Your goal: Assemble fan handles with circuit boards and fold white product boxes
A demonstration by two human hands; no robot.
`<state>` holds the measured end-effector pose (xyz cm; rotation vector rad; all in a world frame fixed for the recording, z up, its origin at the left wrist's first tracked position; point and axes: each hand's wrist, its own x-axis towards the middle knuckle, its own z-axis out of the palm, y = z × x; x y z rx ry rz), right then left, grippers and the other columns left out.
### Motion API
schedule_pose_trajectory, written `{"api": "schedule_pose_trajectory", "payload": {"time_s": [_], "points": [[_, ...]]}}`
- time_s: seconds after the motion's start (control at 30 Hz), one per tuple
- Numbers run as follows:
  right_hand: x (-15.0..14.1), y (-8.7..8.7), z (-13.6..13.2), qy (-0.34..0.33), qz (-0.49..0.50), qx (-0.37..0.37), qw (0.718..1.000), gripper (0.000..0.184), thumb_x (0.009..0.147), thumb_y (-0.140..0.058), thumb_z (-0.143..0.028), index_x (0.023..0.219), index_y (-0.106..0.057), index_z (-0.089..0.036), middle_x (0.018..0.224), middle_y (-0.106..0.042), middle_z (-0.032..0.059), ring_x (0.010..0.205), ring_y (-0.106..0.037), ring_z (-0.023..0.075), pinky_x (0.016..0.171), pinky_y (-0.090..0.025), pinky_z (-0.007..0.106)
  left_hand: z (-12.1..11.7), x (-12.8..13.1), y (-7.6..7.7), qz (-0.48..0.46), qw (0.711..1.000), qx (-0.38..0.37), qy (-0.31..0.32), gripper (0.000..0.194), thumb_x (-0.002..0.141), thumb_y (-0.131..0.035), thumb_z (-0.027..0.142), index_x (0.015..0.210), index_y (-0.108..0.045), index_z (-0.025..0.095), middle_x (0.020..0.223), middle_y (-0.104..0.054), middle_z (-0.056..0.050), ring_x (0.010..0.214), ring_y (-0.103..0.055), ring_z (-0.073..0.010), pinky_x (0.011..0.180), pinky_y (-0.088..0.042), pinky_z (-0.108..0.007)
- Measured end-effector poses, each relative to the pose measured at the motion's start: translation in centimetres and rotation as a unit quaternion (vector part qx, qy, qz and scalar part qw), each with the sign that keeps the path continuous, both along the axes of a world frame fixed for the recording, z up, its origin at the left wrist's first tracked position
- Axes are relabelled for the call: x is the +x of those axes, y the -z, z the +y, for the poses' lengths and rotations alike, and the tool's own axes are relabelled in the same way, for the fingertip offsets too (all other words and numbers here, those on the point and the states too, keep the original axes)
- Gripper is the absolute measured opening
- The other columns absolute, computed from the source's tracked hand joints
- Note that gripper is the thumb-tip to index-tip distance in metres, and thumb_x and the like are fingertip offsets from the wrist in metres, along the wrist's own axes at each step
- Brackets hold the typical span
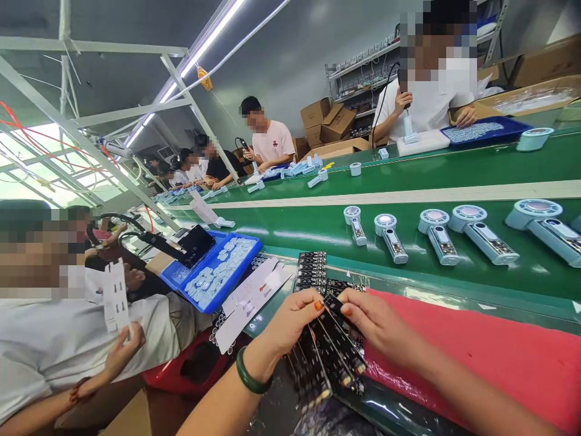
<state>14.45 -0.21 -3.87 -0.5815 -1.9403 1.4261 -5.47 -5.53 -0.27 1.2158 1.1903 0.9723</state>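
In front of me, my left hand [295, 321] and my right hand [376, 318] meet over a fan of black circuit board strips [338, 342]. My left thumb and fingers are closed on the strips' upper ends. On the right side, my fingers pinch the top end of one board. Gold and white parts show at the lower ends, partly blurred. Below and behind the hands lie more black boards, and a stacked panel of circuit boards [311, 269] rests just beyond my left hand. A green bangle circles my left wrist.
A red sheet [454, 345] covers the bench at right. Light blue handheld fan bodies [438, 236] stand on the green conveyor [290, 224]. At left are a blue tray [222, 272] of small pale parts, printed white sheets [254, 303] and a seated co-worker [91, 351]. Others work across the belt.
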Motion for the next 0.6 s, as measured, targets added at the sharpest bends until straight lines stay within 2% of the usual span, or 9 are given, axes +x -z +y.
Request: {"api": "schedule_pose_trajectory", "payload": {"time_s": [0.1, 0.17, 0.23, 0.3, 0.37, 0.43, 0.5, 0.53, 0.6], "points": [[-0.1, -0.3, 0.2, -0.059, 0.083, -0.210, 0.972, 0.061, 0.098, -0.026, -0.071, 0.099, -0.064, -0.023, 0.098, -0.066, 0.0069, 0.092, -0.061, 0.0223, 0.080, -0.049, 0.035, 0.0, -1.0, -2.7, 0.133, 0.981, 0.135, 0.027, 0.027, 0.094, -0.061, 0.040, 0.083, -0.065, 0.016, 0.077, -0.056, -0.001, 0.071, -0.050, -0.0115, 0.066, -0.040, -0.023], [-0.2, 0.1, 0.8, -0.047, 0.132, -0.281, 0.949, 0.065, 0.094, -0.030, -0.076, 0.108, -0.067, -0.025, 0.118, -0.067, 0.0089, 0.114, -0.058, 0.0262, 0.095, -0.046, 0.041, -0.1, -1.6, -4.7, 0.152, 0.966, 0.203, 0.050, 0.018, 0.095, -0.059, 0.032, 0.095, -0.069, 0.018, 0.086, -0.060, -0.004, 0.079, -0.054, -0.0139, 0.072, -0.043, -0.026], [-0.4, 0.9, 1.5, -0.005, 0.158, -0.320, 0.934, 0.067, 0.089, -0.038, -0.080, 0.114, -0.068, -0.026, 0.130, -0.063, 0.0101, 0.124, -0.053, 0.0292, 0.104, -0.042, 0.045, 0.0, -1.7, -6.3, 0.085, 0.959, 0.267, 0.032, 0.011, 0.094, -0.060, 0.027, 0.098, -0.068, 0.021, 0.090, -0.061, -0.004, 0.083, -0.058, -0.0158, 0.076, -0.046, -0.029], [-0.8, 1.7, 1.9, 0.025, 0.160, -0.336, 0.928, 0.069, 0.086, -0.043, -0.082, 0.119, -0.067, -0.026, 0.136, -0.061, 0.0107, 0.127, -0.051, 0.0309, 0.107, -0.039, 0.048, 0.5, -1.3, -7.0, -0.036, 0.944, 0.328, -0.014, 0.008, 0.091, -0.061, 0.027, 0.086, -0.064, 0.021, 0.083, -0.060, -0.002, 0.080, -0.060, -0.0164, 0.085, -0.049, -0.034], [-1.2, 2.1, 1.7, 0.024, 0.160, -0.337, 0.928, 0.069, 0.085, -0.046, -0.081, 0.123, -0.065, -0.027, 0.139, -0.058, 0.0099, 0.126, -0.051, 0.0303, 0.108, -0.038, 0.049, 1.3, -0.3, -6.9, -0.137, 0.920, 0.364, -0.051, 0.021, 0.088, -0.064, 0.029, 0.071, -0.055, 0.020, 0.073, -0.055, 0.001, 0.075, -0.060, -0.0153, 0.096, -0.049, -0.042], [-1.5, 2.0, 1.3, -0.012, 0.184, -0.357, 0.916, 0.068, 0.087, -0.043, -0.080, 0.124, -0.063, -0.027, 0.138, -0.058, 0.0099, 0.118, -0.056, 0.0281, 0.105, -0.041, 0.047, 1.7, 0.7, -6.2, -0.178, 0.906, 0.376, -0.075, 0.035, 0.083, -0.070, 0.031, 0.060, -0.045, 0.018, 0.067, -0.051, 0.003, 0.071, -0.058, -0.0132, 0.103, -0.047, -0.045], [-1.7, 1.7, 0.9, -0.046, 0.212, -0.395, 0.893, 0.065, 0.090, -0.041, -0.078, 0.120, -0.063, -0.025, 0.126, -0.064, 0.0109, 0.104, -0.062, 0.0245, 0.095, -0.048, 0.042, 1.8, 1.2, -5.2, -0.180, 0.905, 0.373, -0.102, 0.044, 0.077, -0.075, 0.032, 0.055, -0.040, 0.017, 0.063, -0.049, 0.004, 0.067, -0.057, -0.0118, 0.102, -0.049, -0.044], [-1.7, 1.5, 0.9, -0.041, 0.218, -0.402, 0.888, 0.060, 0.090, -0.043, -0.075, 0.116, -0.062, -0.024, 0.117, -0.066, 0.0100, 0.095, -0.063, 0.0223, 0.088, -0.051, 0.039, 1.6, 1.1, -4.7, -0.176, 0.905, 0.369, -0.121, 0.046, 0.074, -0.078, 0.033, 0.053, -0.040, 0.018, 0.062, -0.049, 0.004, 0.067, -0.057, -0.0119, 0.102, -0.049, -0.044], [-1.5, 1.2, 1.2, 0.005, 0.211, -0.381, 0.900, 0.050, 0.088, -0.055, -0.070, 0.105, -0.061, -0.023, 0.098, -0.065, 0.0053, 0.079, -0.060, 0.0178, 0.074, -0.051, 0.032, 1.2, 0.1, -4.2, -0.170, 0.912, 0.342, -0.149, 0.043, 0.070, -0.081, 0.036, 0.054, -0.045, 0.019, 0.066, -0.054, 0.003, 0.074, -0.061, -0.0144, 0.102, -0.049, -0.045]]}}
